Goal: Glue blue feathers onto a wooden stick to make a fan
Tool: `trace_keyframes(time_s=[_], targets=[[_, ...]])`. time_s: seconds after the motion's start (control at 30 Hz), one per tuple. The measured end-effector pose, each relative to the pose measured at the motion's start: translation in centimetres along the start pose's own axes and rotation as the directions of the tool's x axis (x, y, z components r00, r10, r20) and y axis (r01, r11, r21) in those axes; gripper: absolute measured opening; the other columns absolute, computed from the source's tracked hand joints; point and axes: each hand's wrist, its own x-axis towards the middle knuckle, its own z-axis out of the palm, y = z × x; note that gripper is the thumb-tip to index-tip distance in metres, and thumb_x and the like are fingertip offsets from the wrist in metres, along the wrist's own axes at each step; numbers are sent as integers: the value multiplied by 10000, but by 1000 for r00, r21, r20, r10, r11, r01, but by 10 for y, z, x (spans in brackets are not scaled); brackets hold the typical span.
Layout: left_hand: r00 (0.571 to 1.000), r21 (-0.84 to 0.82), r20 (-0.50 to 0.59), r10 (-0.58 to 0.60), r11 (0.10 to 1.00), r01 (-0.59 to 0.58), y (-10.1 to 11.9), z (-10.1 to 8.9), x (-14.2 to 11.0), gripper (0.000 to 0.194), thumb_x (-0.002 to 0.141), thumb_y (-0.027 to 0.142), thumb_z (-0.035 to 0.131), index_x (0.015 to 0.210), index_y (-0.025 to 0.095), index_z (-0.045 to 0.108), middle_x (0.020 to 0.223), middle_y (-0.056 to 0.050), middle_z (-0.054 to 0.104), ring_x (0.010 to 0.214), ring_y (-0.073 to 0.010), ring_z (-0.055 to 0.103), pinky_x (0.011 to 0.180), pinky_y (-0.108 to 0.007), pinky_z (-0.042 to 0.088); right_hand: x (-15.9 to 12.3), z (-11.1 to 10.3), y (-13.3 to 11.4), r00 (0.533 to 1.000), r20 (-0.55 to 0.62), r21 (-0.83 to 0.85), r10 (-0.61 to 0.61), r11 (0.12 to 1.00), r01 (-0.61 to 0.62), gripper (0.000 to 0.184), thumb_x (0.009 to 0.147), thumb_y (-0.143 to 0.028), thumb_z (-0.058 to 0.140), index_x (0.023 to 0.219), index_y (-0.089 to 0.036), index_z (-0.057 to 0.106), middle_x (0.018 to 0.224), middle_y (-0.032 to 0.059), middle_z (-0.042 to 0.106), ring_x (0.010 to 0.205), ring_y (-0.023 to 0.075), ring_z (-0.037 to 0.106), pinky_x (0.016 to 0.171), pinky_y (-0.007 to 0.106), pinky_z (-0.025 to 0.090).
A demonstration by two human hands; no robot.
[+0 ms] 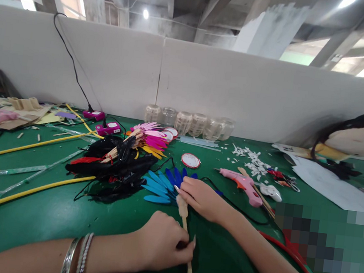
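Note:
A fan of blue feathers (pixel 162 186) on a wooden stick (pixel 186 238) lies on the green table (pixel 45 208). My left hand (pixel 165 241) is closed around the stick's lower part, near the front edge. My right hand (pixel 199 196) rests on the top of the stick, where the feathers join it, with its fingers pressed together over that spot. What lies under those fingers is hidden.
A pile of black, red, pink and yellow feather fans (pixel 123 158) lies behind the blue one. A pink glue gun (pixel 241 182) and scissors (pixel 284 179) sit to the right, near white scraps (pixel 251 160). Yellow tubes (pixel 24 193) cross the left. Clear jars (pixel 190 123) line the white wall.

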Motion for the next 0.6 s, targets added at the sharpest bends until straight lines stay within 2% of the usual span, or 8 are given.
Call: trace_keyframes(time_s=[0.23, 0.37, 0.6], targets=[[1000, 8, 4, -7, 1000, 7, -1, 0, 1, 385, 806, 343, 392, 562, 186, 645, 520, -21, 649, 438, -105, 541, 410, -271, 110, -1, 0, 2, 1000, -15, -7, 22, 1000, -22, 367, 913, -310, 221, 757, -164, 521, 762, 41, 510, 690, 138, 452, 640, 259, 332], [1000, 3, 1, 2, 1000, -2, 0, 1, 0, 379, 806, 343, 395, 564, 187, 641, 528, -18, 654, 443, -104, 547, 411, -271, 106, -1, -1, 0, 999, -34, -59, 34, 998, -36, 344, 894, -365, 277, 718, -166, 496, 757, 35, 509, 654, 134, 438, 596, 258, 304], [1000, 0, -5, -3, 1000, 3, 0, 1, 0, 380, 805, 342, 391, 550, 189, 628, 528, -14, 656, 448, -99, 551, 407, -264, 104, 1, 2, 1, 998, -52, -146, 25, 989, -33, 334, 905, -332, 263, 729, -169, 495, 761, 32, 527, 674, 141, 453, 605, 260, 283]])
